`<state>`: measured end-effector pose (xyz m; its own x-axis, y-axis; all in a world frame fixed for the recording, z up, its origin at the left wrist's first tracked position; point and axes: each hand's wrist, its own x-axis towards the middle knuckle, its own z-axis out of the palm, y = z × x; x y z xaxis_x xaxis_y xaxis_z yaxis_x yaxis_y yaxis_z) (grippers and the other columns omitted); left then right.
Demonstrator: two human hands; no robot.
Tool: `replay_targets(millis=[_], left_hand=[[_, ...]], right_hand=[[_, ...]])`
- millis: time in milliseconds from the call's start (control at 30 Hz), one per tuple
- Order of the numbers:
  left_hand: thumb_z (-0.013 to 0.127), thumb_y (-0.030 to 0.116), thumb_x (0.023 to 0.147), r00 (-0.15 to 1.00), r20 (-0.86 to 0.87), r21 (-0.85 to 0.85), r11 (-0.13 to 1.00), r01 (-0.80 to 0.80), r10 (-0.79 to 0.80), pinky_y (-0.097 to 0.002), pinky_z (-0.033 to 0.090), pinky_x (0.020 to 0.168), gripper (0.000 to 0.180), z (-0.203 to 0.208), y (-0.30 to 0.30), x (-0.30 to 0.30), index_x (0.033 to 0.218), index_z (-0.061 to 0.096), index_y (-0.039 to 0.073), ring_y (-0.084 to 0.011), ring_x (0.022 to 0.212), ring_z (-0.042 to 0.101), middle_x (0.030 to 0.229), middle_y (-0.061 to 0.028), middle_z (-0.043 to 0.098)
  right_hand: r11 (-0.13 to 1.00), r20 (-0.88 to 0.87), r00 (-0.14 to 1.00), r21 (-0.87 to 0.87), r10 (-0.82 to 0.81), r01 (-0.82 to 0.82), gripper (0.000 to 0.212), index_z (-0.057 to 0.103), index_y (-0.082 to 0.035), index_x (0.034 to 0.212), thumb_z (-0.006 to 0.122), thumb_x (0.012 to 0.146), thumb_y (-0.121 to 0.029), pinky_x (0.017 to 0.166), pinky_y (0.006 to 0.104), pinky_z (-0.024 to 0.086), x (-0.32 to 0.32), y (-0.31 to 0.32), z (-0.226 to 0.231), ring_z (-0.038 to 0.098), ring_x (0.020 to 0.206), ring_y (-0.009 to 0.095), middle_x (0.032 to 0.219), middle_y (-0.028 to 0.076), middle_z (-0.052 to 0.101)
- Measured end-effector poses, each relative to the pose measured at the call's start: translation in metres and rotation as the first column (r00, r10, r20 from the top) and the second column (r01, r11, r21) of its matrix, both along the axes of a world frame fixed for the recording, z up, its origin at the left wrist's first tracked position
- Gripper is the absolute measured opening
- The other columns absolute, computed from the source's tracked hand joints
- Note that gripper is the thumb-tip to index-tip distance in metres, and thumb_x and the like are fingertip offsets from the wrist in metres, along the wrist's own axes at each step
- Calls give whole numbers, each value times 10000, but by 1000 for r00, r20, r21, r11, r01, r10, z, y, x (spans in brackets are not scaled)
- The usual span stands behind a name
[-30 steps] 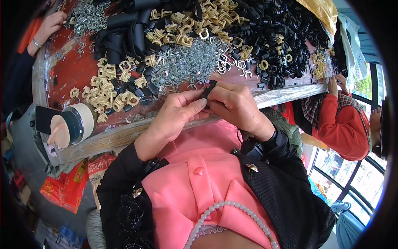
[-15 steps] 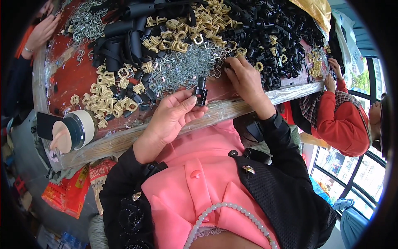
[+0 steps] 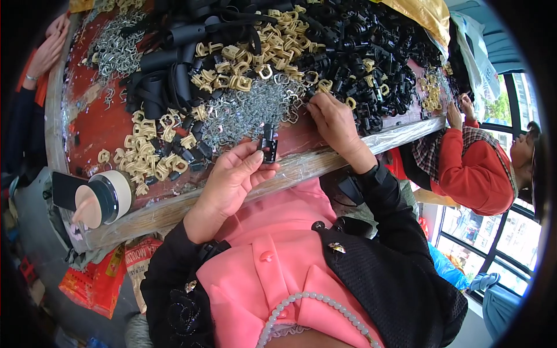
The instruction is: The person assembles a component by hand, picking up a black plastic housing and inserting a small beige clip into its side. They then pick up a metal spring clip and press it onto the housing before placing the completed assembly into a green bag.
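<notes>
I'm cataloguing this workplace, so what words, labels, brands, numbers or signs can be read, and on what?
Red-and-beige sack: printed lettering, which I won't copy.
Red bag: print too small to read.
Pale plastic bag: marks too blurred to read.
Held black part: none readable.

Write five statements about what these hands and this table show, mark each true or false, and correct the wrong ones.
1. The left hand holds a small black part. True.
2. The right hand lies on the pink shirt. False: it is over the table, its fingertips by the silver metal pieces.
3. A cup with a beige lid stands beside a flat black rectangular object. True.
4. The big heap of small black parts lies left of the silver metal pieces. False: it lies to their right.
5. The cup is in the right hand. False: neither hand touches it.
</notes>
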<state>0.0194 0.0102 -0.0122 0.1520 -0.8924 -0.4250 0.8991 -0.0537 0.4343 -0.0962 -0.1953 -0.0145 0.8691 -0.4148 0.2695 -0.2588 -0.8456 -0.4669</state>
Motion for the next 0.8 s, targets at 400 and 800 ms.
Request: replay_targets(millis=[400, 800], left_hand=[[492, 145, 845, 998, 38, -92, 995, -42, 46, -300, 440, 830, 271, -8, -3, -3, 1069, 478, -6, -193, 921, 547, 1003, -138, 557], [497, 146, 841, 990, -26, -234, 962, -138, 136, -333, 381, 909, 266, -12, 0, -5, 1060, 489, -4, -204, 1010, 499, 1041, -131, 544]], right_hand=[[91, 22, 986, 996, -165, -7, 142, 528, -19, 827, 496, 853, -155, 453, 151, 346, -5, 38, 16, 439, 505, 47, 658, 6, 516], [458, -3, 998, 889, 55, -23, 142, 513, -10, 805, 494, 855, -142, 445, 169, 352, 2, 63, 18, 426, 508, 38, 642, -5, 489]])
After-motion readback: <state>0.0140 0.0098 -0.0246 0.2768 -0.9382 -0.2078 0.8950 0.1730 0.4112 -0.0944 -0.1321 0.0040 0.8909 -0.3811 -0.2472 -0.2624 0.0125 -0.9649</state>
